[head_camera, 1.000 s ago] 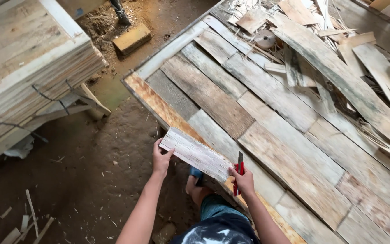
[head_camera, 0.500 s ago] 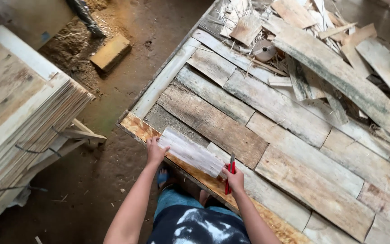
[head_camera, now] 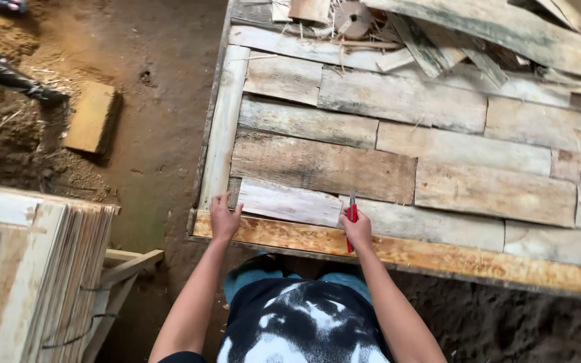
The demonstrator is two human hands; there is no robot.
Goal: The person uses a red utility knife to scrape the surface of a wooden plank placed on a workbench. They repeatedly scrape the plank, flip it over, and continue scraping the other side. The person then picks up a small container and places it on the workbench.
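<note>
1. I looked down from the head camera at a large wooden panel (head_camera: 438,265) made of weathered boards laid side by side, with an orange-brown strip along its near edge.
2. My left hand (head_camera: 223,218) rested at the left end of a short pale plank (head_camera: 289,202), fingers spread and touching its end, not wrapped around it.
3. My right hand (head_camera: 357,230) pressed at the plank's right end, its fingers closed around a red-handled cutter (head_camera: 352,216) that pointed away from me.
4. The pale plank lay flat in the nearest row of boards, just above the orange-brown strip, at the panel's near left corner. Its right end met the next board in that row.
5. At the far edge of the panel sat a heap of loose scrap boards (head_camera: 479,27) and splinters, with a small round wooden spool (head_camera: 353,17) among them.
6. To my left, on the dirt floor (head_camera: 156,101), lay a yellowish block (head_camera: 92,119).
7. Nearer on the left stood a tall stack of thin sheets (head_camera: 42,269), seen edge-on, on a wooden support.
8. My dark patterned shirt (head_camera: 297,323) filled the bottom of the view.
</note>
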